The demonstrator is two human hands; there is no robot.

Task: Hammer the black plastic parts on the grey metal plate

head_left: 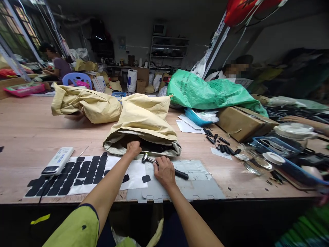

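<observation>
My left hand [134,148] reaches into the mouth of a tan sack [146,116] that lies on the table, its opening facing me. The fingers are hidden in the dark opening, so I cannot see what they touch. My right hand [165,171] is closed around the shaft of a small hammer [181,174] with a metal head and a black grip. Beneath the hammer lies a grey plastic sheet [190,185]. Left of it, a white sheet [136,171] carries black rounded pads [88,170], arranged in rows, with a loose one near my right hand.
A white handheld device [58,161] with a cable lies at the left. Behind are another tan sack [87,103] and a green sack [205,91]. At right stand a cardboard box [244,121], black handle-like pieces [223,148] and a blue tray [300,171]. Two people sit farther back.
</observation>
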